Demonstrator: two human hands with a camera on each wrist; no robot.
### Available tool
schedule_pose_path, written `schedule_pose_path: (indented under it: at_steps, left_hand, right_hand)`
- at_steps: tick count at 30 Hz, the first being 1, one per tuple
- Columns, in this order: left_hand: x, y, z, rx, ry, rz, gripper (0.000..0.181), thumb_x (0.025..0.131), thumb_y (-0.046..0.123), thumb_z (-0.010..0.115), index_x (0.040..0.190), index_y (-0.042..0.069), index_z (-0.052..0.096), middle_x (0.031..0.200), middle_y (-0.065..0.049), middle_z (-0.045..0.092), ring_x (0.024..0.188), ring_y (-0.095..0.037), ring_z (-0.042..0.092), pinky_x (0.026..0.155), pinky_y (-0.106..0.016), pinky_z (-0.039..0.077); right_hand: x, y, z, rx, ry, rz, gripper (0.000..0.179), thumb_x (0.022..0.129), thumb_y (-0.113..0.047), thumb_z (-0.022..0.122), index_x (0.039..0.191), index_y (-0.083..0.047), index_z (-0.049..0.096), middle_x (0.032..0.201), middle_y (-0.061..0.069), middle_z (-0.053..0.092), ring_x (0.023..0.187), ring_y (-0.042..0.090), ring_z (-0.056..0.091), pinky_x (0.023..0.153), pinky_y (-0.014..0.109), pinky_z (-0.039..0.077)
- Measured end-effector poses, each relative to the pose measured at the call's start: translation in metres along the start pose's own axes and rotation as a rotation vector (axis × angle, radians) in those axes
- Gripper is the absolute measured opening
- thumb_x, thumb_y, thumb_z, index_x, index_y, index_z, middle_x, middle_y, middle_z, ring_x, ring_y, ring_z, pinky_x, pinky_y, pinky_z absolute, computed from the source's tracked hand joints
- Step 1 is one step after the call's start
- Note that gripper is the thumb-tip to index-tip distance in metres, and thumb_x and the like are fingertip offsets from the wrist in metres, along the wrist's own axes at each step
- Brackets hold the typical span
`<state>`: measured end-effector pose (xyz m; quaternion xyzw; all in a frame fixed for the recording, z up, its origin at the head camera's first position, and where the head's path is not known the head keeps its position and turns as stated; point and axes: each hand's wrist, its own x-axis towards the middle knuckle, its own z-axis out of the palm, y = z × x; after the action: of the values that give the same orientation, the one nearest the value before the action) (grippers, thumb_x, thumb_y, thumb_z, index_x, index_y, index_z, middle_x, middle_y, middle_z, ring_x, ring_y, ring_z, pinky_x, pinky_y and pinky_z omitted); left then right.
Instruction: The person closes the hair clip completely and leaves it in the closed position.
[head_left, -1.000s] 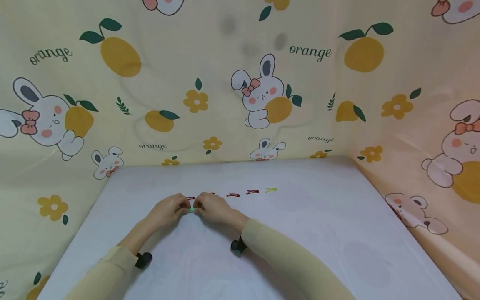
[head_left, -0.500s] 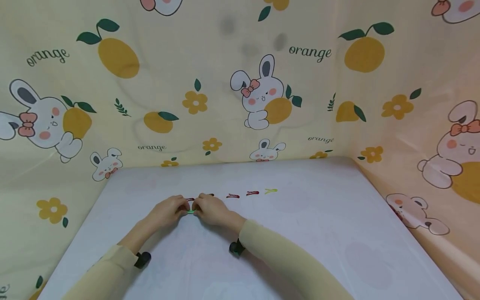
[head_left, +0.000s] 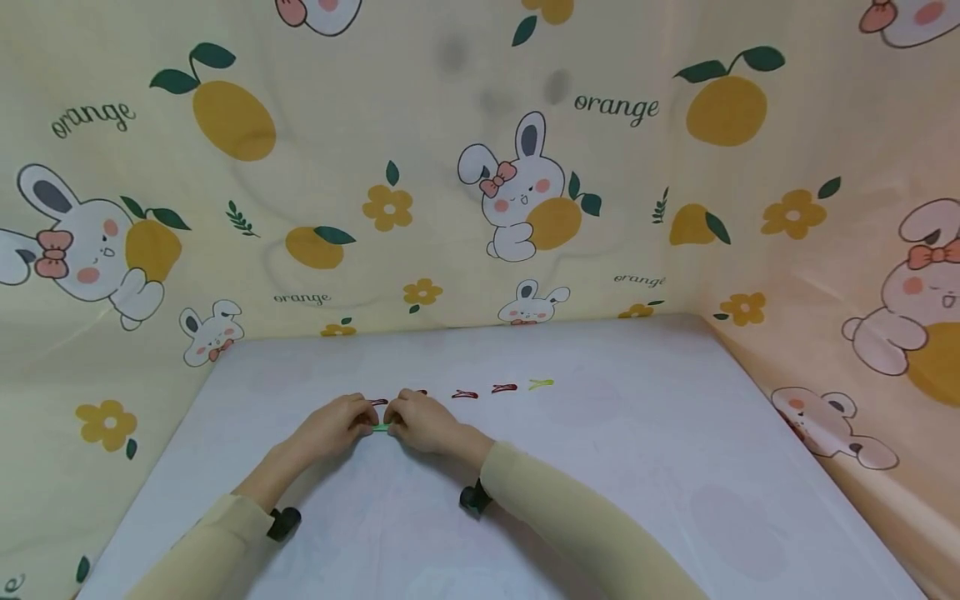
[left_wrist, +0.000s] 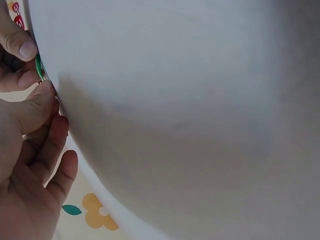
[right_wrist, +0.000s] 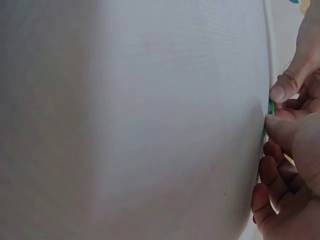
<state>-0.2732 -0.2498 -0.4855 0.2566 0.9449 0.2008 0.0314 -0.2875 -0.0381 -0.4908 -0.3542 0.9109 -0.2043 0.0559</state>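
A small green hair clip (head_left: 381, 427) is pinched at its two ends just above or on the white table. My left hand (head_left: 337, 425) holds its left end between thumb and fingers; in the left wrist view the thumb meets the green clip (left_wrist: 39, 67) at its lower end. On its other end, the right hand (head_left: 426, 422) pinches with thumb and forefinger. Both hands nearly meet, so much of the clip (right_wrist: 271, 107) is covered. Right behind the hands lies a dark red hair clip (head_left: 379, 402), partly hidden by the fingers.
Farther right in the same row lie two more red hair clips, a nearer one (head_left: 465, 395) and a farther one (head_left: 505, 387), then a yellow clip (head_left: 541, 384). Another dark clip (head_left: 423, 392) peeks out behind the right hand. A patterned cloth (head_left: 450, 192) walls the table (head_left: 600, 483).
Both hands stay on the green clip with hardly any movement. The whole head view has shifted slightly, with the scene a little lower.
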Motion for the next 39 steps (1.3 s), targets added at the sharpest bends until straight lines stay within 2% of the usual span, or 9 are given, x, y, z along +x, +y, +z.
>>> schedule_pose_path:
  at_steps: [12, 17, 21, 24, 28, 33, 39]
  left_hand:
    - [-0.001, 0.000, 0.002, 0.018, 0.023, -0.011, 0.011, 0.092, 0.001, 0.076, 0.098, 0.010, 0.073, 0.091, 0.004, 0.064, 0.085, -0.012, 0.063, 0.076, -0.035, 0.056]
    - [-0.004, -0.002, 0.001, 0.010, 0.043, -0.007, 0.011, 0.092, 0.002, 0.077, 0.099, 0.010, 0.072, 0.091, 0.004, 0.063, 0.084, -0.011, 0.061, 0.074, -0.033, 0.055]
    - [-0.008, -0.001, 0.000, -0.025, 0.070, -0.006, 0.011, 0.093, 0.002, 0.075, 0.100, 0.009, 0.072, 0.092, 0.004, 0.063, 0.083, -0.010, 0.060, 0.072, -0.032, 0.054]
    - [-0.010, 0.000, 0.000, -0.035, 0.108, -0.003, 0.010, 0.094, 0.002, 0.074, 0.103, 0.007, 0.072, 0.095, 0.002, 0.064, 0.085, -0.011, 0.061, 0.073, -0.032, 0.055]
    - [-0.011, 0.002, 0.000, -0.012, 0.174, -0.034, 0.010, 0.095, 0.003, 0.072, 0.105, 0.005, 0.073, 0.098, -0.001, 0.065, 0.086, -0.014, 0.063, 0.074, -0.035, 0.056]
    - [-0.010, 0.005, -0.003, -0.001, 0.252, -0.097, 0.012, 0.095, 0.003, 0.071, 0.107, 0.004, 0.072, 0.099, -0.004, 0.066, 0.087, -0.019, 0.065, 0.074, -0.038, 0.056]
    - [-0.005, 0.003, -0.004, 0.013, 0.252, -0.150, 0.010, 0.097, 0.005, 0.070, 0.107, 0.004, 0.072, 0.098, -0.005, 0.065, 0.086, -0.019, 0.065, 0.074, -0.038, 0.056]
  right_hand:
    - [-0.003, 0.003, -0.002, 0.085, 0.008, 0.012, 0.024, 0.100, -0.020, 0.071, 0.123, -0.012, 0.071, 0.107, -0.003, 0.062, 0.094, 0.008, 0.056, 0.086, 0.022, 0.048]
    - [-0.006, 0.002, -0.006, 0.151, 0.013, 0.030, 0.026, 0.102, -0.021, 0.068, 0.126, -0.012, 0.070, 0.110, -0.003, 0.064, 0.096, 0.008, 0.058, 0.086, 0.023, 0.049]
    - [-0.012, 0.003, -0.008, 0.227, 0.047, 0.041, 0.026, 0.104, -0.020, 0.065, 0.128, -0.011, 0.069, 0.113, -0.002, 0.067, 0.098, 0.008, 0.061, 0.086, 0.024, 0.050]
    - [-0.017, 0.005, -0.009, 0.285, 0.085, 0.054, 0.027, 0.104, -0.021, 0.064, 0.129, -0.011, 0.068, 0.117, -0.001, 0.069, 0.099, 0.008, 0.063, 0.086, 0.024, 0.052]
    - [-0.022, 0.009, -0.009, 0.358, 0.148, 0.073, 0.028, 0.105, -0.022, 0.065, 0.130, -0.011, 0.067, 0.120, -0.001, 0.068, 0.097, 0.006, 0.064, 0.083, 0.023, 0.053]
    - [-0.024, 0.014, -0.011, 0.426, 0.295, 0.053, 0.026, 0.104, -0.016, 0.065, 0.129, -0.009, 0.068, 0.122, 0.002, 0.069, 0.102, 0.012, 0.065, 0.084, 0.025, 0.054]
    - [-0.022, 0.017, -0.015, 0.461, 0.457, 0.002, 0.025, 0.101, -0.009, 0.067, 0.126, -0.005, 0.068, 0.121, 0.007, 0.071, 0.103, 0.020, 0.069, 0.086, 0.032, 0.055]
